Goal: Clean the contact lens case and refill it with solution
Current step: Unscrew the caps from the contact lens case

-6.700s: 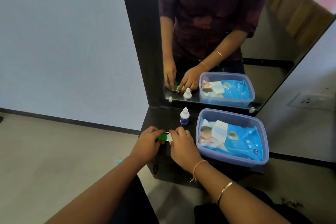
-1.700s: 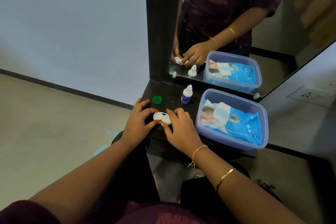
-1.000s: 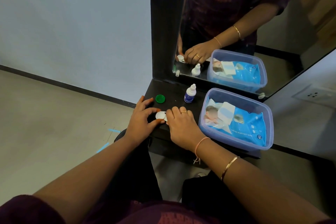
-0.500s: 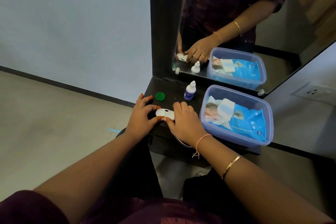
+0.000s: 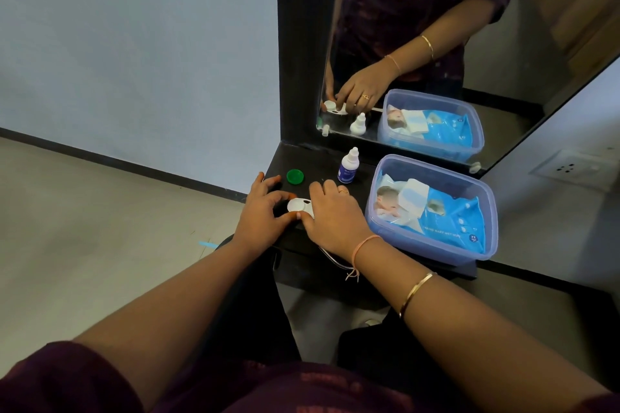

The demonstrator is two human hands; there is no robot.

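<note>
Head-camera view: the white contact lens case (image 5: 299, 205) is held between both hands at the front edge of the dark table (image 5: 322, 163), near its left end. The left hand (image 5: 265, 216) is closed around the case's left well, thumb below and fingers curled over the far side. The right hand (image 5: 335, 215) is laid over the case's right part, its grip closed on that end; what lies under the palm cannot be made out. A thin pale cord or stick (image 5: 332, 256) is seen running out from under the right hand, over the table's front edge.

A loose green cap (image 5: 295, 176) is set flat just beyond the left hand's fingertips, near the left edge. The small solution bottle (image 5: 349, 167), white with a blue label, is stood upright toward the back edge, between the cap and a clear plastic tub (image 5: 483, 245). The tub fills the right end of the table, and a blue wet-wipes pack (image 5: 446, 218) is laid inside it. A mirror (image 5: 503, 27) is mounted along the back edge.
</note>
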